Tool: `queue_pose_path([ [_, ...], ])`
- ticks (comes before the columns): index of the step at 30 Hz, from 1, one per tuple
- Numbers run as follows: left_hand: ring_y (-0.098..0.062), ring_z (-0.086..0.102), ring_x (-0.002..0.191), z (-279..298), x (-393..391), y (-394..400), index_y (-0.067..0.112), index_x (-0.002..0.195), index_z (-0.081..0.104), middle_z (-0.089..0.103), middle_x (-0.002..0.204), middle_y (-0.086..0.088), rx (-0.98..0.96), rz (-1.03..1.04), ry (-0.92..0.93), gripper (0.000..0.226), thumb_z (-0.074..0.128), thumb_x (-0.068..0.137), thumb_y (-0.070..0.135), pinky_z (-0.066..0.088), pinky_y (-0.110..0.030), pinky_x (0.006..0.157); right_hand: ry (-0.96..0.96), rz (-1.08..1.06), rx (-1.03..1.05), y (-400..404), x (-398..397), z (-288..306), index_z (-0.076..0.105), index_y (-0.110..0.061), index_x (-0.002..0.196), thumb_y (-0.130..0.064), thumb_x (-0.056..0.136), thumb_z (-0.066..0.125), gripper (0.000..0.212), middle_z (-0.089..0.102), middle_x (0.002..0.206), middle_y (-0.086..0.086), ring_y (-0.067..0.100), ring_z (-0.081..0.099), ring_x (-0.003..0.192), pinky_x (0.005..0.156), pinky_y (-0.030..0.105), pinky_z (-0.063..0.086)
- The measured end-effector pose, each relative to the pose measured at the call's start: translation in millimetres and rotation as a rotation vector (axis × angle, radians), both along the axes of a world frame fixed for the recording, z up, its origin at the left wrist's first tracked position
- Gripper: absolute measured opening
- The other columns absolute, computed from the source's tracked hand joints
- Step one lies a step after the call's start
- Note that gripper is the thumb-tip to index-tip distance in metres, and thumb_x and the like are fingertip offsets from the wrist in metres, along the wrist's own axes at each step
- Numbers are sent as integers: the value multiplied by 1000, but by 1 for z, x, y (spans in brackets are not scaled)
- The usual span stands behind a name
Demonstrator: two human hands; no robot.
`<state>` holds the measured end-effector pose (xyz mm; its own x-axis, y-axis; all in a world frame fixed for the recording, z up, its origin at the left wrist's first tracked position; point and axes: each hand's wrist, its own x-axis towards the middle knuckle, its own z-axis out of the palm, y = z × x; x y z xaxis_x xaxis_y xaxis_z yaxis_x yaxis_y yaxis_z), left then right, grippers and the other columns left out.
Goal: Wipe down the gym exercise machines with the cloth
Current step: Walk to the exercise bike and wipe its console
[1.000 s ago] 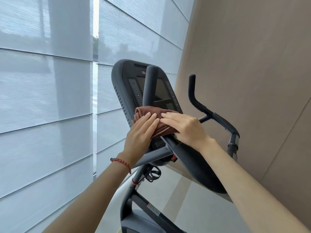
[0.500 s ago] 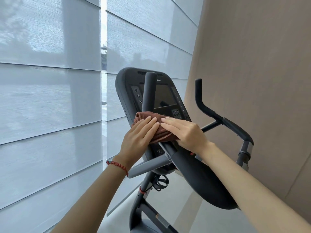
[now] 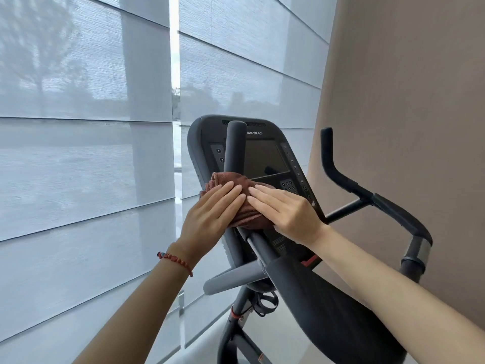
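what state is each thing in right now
cloth: bunched, wrapped round the upright handlebar
left hand: flat, pressing the cloth
right hand: flat, pressing the cloth
screen: dark
blinds: down, a narrow gap between two
bracelet: on the left wrist

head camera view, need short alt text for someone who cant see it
Two bare hands, left hand and right hand, press a reddish-brown cloth flat against the upright left handlebar of an exercise bike, just below its dark console screen. Pale window blinds fill the left; a beige wall stands on the right.
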<state>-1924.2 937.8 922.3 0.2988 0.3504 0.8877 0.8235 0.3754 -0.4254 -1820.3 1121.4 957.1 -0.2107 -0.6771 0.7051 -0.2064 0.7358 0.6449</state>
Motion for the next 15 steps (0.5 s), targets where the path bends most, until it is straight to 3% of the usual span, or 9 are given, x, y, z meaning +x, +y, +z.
queue_pose_path([
  [7, -32, 54, 119, 7, 0, -1, 1, 123, 52, 59, 124, -18, -21, 103, 41, 30, 56, 93, 4, 46, -46, 99, 41, 120, -15, 12, -23, -1, 73, -2, 107, -1, 100, 47, 27, 69, 112, 15, 27, 67, 105, 85, 38, 57],
  [15, -33, 54, 119, 21, 6, 0, 1, 123, 51, 60, 123, -19, -67, 240, 79, 35, 60, 89, 7, 46, -46, 98, 109, 205, -1, 21, -42, 5, 74, -3, 103, -1, 94, 60, 17, 69, 112, 16, 28, 68, 104, 86, 38, 56],
])
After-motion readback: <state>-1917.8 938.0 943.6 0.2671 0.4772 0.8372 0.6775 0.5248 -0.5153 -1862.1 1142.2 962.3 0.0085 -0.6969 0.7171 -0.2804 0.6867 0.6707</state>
